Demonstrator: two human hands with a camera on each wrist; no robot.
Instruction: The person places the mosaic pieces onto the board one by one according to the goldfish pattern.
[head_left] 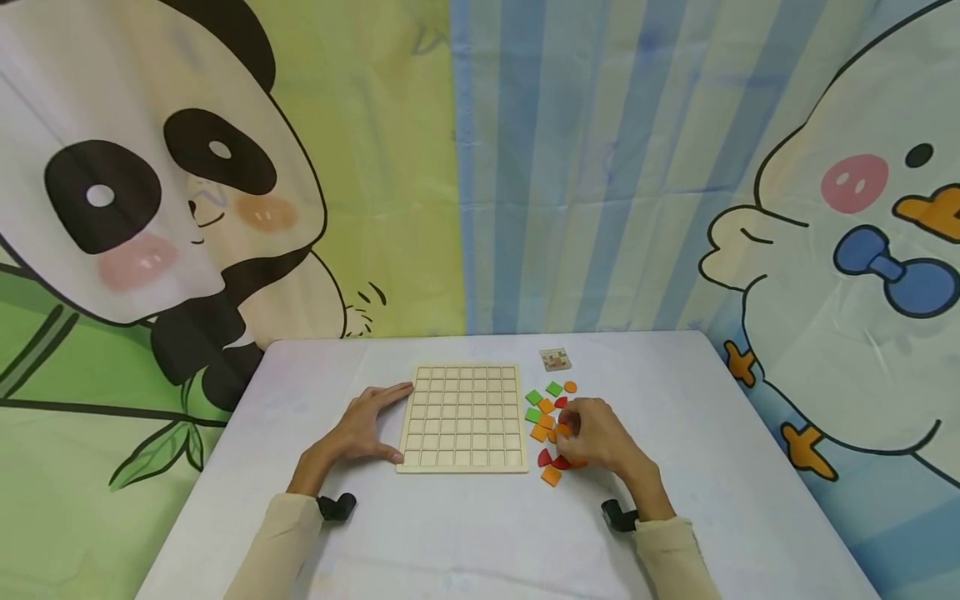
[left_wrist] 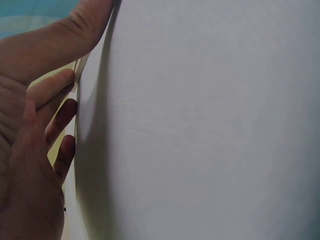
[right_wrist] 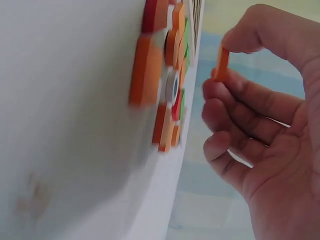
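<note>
While I watch the feeds from my station, I see the right hand [head_left: 596,433] over a scatter of loose pieces [head_left: 533,397], its thumb and fingertips pinching one small orange piece [right_wrist: 222,64]. In the right wrist view that piece shows me only its thin edge, long axis running from thumb to fingertip, and it is held clear of the worktop [head_left: 450,533]; its full outline I cannot tell. The gridded board [head_left: 462,417] lies to the left of those fingers, with several loose pieces between, so I judge that any carry toward it would run leftward across them. The left hand [head_left: 363,429] is the nearer one to the board: its fingers, spread and grasping nothing, touch the left side, thumb by the near corner, fingertips toward the far one. A small picture card [head_left: 555,359] lies beyond the pieces.
</note>
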